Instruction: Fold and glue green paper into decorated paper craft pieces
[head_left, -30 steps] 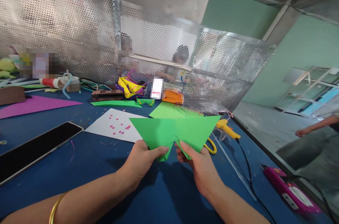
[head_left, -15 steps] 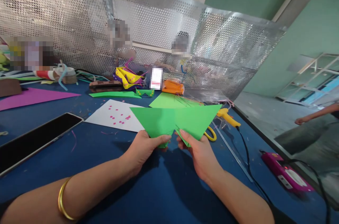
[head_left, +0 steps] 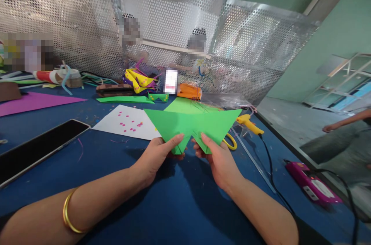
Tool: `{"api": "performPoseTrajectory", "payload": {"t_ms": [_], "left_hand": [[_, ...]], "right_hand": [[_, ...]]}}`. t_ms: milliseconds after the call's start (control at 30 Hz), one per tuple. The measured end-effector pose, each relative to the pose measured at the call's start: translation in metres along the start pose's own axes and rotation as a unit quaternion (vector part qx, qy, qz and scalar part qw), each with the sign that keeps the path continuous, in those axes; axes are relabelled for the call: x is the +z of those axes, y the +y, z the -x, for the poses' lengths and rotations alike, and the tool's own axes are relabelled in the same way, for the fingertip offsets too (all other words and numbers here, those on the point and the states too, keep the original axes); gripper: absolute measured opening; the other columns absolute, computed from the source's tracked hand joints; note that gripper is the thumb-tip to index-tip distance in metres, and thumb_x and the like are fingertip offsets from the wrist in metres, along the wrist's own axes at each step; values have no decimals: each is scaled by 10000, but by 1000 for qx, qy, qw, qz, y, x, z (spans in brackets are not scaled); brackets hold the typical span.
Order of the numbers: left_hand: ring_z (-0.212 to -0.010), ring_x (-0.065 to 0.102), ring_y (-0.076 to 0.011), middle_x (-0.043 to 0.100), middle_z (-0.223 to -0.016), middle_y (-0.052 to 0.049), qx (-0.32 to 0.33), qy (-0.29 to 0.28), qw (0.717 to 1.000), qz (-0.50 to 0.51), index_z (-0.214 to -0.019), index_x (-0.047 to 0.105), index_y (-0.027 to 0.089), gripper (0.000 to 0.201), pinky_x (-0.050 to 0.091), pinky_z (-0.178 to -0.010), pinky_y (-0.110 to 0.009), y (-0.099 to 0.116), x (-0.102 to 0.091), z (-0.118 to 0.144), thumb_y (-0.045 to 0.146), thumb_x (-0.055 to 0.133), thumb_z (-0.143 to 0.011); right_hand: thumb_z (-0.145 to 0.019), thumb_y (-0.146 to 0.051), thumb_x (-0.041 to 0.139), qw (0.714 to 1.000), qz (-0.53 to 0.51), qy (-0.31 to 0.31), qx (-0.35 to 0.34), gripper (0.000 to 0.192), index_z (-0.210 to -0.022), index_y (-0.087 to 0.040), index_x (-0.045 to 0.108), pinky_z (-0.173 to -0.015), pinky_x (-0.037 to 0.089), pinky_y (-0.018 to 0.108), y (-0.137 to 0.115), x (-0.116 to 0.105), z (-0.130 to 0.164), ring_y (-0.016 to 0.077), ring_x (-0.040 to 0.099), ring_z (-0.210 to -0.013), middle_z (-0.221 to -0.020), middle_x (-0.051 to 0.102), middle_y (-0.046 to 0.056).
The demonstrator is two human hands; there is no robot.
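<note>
Green folded paper sheet [head_left: 193, 126] sits just above the blue table [head_left: 116, 183], long axis left-right, and we pinch its lower points with left hand [head_left: 158, 156] and right hand [head_left: 218, 160], both equally near.

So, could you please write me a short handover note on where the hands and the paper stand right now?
Left hand: pinches the lower left flap of the folded green paper, thumb on top.
Right hand: pinches the lower right flap the same way.
The paper is held up above the blue table, spread into two pointed wings.
Done: several folds are in, judging by the creases.
Left: the shape looks unfinished. Yellow scissors and a yellow glue gun lie just beyond the right hand.
</note>
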State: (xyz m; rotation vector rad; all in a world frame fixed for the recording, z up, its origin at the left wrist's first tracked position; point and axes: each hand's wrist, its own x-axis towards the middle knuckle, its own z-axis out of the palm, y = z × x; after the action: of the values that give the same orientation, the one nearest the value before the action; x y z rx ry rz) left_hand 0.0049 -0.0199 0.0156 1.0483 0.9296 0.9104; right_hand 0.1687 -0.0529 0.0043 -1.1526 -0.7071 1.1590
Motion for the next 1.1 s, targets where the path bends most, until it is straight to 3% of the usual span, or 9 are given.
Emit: {"api": "performPoseTrajectory", "payload": {"t_ms": [200,433,567,800,933,1100], "left_hand": [[-566,582,-151,697,-651,-69,2,38,999,-29,-653,740,142,335,501,-608,-293,1,-1,-1,433,863,-542],[-534,554,-132,677,-626,-53,8,52,999,-3,-618,712,136,307,469,-553,-271,4,-2,-3,369,875,-500],[-524,553,-132,663,-616,-44,6,34,999,-17,-628,707,139,345,470,-570,-276,3,-2,-2,432,865,-536],[-614,655,-206,728,-694,-116,7,22,1000,-16,-685,739,147,584,540,-706,-336,3,-3,-3,730,703,-679],[-595,611,-169,702,-641,-78,27,16,998,-46,-659,736,150,424,505,-657,-296,2,-3,-1,560,832,-604],[-525,542,-139,625,-527,-32,37,47,997,-55,-588,711,166,331,455,-570,-277,1,-2,-2,475,830,-595]], "right_hand": [[-627,-536,857,1000,14,-16,3,416,-803,-171,759,-567,457,298,2,0,-2,155,607,-621,-798,748,65],[-557,-458,890,998,51,-34,-19,340,-671,-173,742,-534,436,280,-2,2,1,142,566,-593,-651,693,28],[-564,-411,875,998,41,-26,-47,279,-636,-185,729,-508,418,278,-3,3,1,147,565,-587,-627,687,27],[-563,-391,862,998,36,-2,-59,253,-630,-191,722,-493,405,275,-5,3,-1,141,552,-570,-623,685,28],[-567,-397,868,998,39,-2,-56,264,-649,-189,727,-507,410,274,-4,2,-1,142,559,-585,-641,690,29],[-650,-514,829,999,20,-35,-23,353,-765,-189,751,-543,444,285,-2,-3,-2,153,583,-613,-736,723,44]]}}
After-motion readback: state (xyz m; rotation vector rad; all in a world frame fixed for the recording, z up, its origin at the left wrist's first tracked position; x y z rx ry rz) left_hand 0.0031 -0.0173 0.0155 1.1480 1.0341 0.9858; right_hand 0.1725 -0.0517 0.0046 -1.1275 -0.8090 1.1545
